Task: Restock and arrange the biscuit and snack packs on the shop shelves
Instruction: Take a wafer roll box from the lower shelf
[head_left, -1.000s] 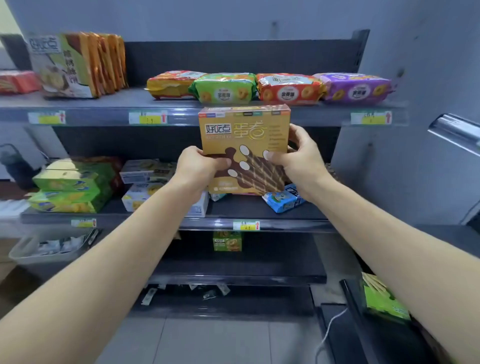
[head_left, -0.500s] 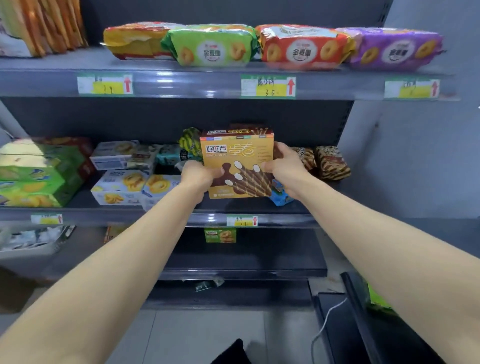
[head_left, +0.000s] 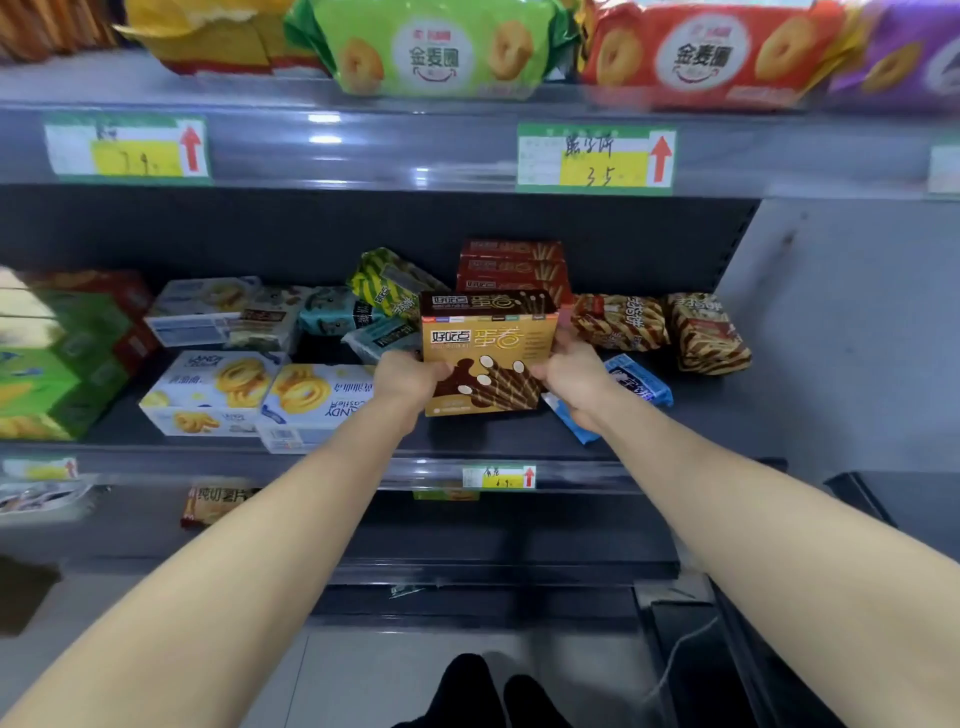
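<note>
Your left hand (head_left: 410, 376) and right hand (head_left: 569, 374) grip the yellow egg-roll box (head_left: 488, 338) by its sides, upright, just in front of the red egg-roll box stack (head_left: 511, 267). Seat it flat and square to that stack, face outward.

Both our bare arms reach forward, nearly straight, and draw together ahead of us. Our left grip (head_left: 410, 376) curls round the left edge of the snack box (head_left: 488, 353), thumb on its front face. Our right grip (head_left: 571, 376) clasps the right edge likewise, its fingers hidden behind. The two wrists sit level, with the box upright between them.
</note>
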